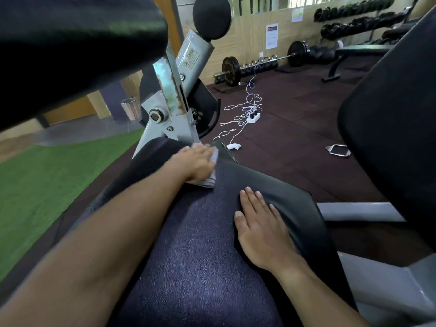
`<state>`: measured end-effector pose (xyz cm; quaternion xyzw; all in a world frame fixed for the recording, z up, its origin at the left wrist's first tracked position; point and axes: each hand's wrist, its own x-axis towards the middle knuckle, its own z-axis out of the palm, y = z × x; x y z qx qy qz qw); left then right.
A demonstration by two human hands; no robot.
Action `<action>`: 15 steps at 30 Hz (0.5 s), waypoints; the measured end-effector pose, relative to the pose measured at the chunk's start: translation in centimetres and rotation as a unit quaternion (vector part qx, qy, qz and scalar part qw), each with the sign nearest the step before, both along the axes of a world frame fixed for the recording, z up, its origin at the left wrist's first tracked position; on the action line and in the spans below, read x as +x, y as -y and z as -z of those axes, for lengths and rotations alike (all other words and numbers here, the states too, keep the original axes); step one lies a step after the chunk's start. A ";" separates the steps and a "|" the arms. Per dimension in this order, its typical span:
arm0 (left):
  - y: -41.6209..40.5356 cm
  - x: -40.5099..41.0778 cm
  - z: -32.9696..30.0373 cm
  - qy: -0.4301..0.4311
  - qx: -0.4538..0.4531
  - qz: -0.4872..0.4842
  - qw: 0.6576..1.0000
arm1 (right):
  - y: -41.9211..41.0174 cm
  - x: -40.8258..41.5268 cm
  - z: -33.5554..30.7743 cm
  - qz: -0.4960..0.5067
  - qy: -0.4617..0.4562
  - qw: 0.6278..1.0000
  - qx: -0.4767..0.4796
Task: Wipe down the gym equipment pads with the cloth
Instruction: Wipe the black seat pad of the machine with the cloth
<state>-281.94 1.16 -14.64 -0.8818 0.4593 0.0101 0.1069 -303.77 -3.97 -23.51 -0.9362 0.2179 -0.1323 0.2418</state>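
A dark padded seat [200, 256] of a gym machine fills the lower middle of the head view. At its far end my left hand [194, 162] presses a folded grey-white cloth [204, 181] onto the pad, fingers spread over it; the hand is motion-blurred. Flat on the seat's right side lies my right hand [258, 228], fingers straight and holding nothing. A black roller pad [70, 50] looms at the upper left and a second round pad [211, 16] sits above the frame. A large black back pad [396, 128] stands at the right.
The machine's grey steel frame and pivot [165, 107] rise just beyond the cloth. On the dark rubber floor lie a white power strip with tangled cables [253, 115], a metal handle [338, 151] and a barbell [262, 61]. Green turf [47, 175] lies left; dumbbell racks [358, 17] line the back wall.
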 end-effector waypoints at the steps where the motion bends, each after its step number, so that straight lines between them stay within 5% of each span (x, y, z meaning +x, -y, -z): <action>1: -1.1 0.3 -0.4 -0.002 -0.006 -0.018 1.000 | 0.0 0.0 0.0 -0.002 0.001 1.000 -0.004; 10: -2.4 -8.3 0.9 -0.003 0.046 0.085 0.995 | -0.2 0.2 0.1 0.002 0.003 1.000 -0.005; 15: -0.7 -4.4 1.1 0.003 0.013 0.033 0.999 | 0.0 0.1 0.2 0.001 0.002 1.000 -0.006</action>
